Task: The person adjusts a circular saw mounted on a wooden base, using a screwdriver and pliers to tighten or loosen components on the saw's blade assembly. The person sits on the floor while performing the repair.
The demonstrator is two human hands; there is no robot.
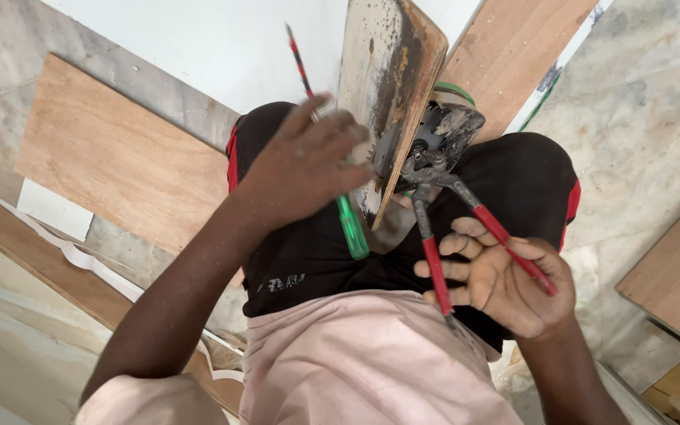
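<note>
A dirty, stained wooden board point(391, 75) stands on edge between my knees. My left hand point(304, 161) presses against its left face. That hand also holds a red and black striped pencil point(299, 61) and a green-handled tool point(353, 228) that points down over my black shorts. My right hand point(509, 279) grips the two red handles of a pair of pliers point(434, 197), fingers loosely curled. The pliers' dark jaws bite at the board's lower edge.
A dusty dark sandal with a green strap point(454, 122) sits behind the board. Plywood sheets lie on the marble floor at the left point(120, 165), upper right point(513, 47) and right point(678, 275). A white sheet point(222, 39) lies ahead. White strips point(80, 260) curl at lower left.
</note>
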